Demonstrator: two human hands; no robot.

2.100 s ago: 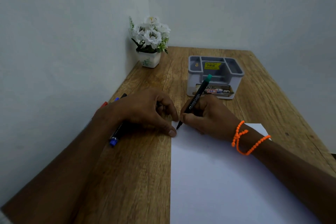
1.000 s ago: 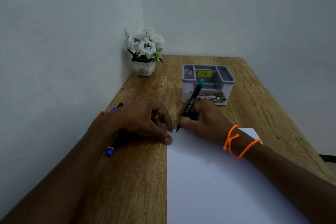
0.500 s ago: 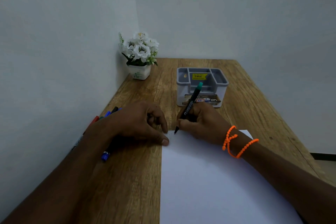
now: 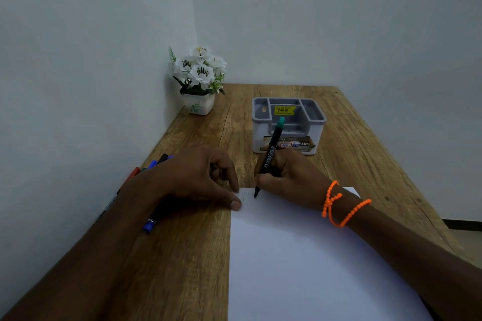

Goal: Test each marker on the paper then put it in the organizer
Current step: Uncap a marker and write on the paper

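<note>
Marker (image 4: 271, 154) pinched in your right hand (image 4: 289, 177), tip on paper (image 4: 313, 255), while your left hand (image 4: 198, 177) pins its far-left corner steady.

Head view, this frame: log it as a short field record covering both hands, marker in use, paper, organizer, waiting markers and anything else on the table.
right hand: grips the green-capped marker, tip down on the paper
left hand: fingertips press the paper's top left corner
paper: white, faint strokes by the tip
organizer: grey, no markers visible inside, behind the right hand
waiting markers: lie partly under the left forearm
flower pot: far left corner
table: wooden
</note>
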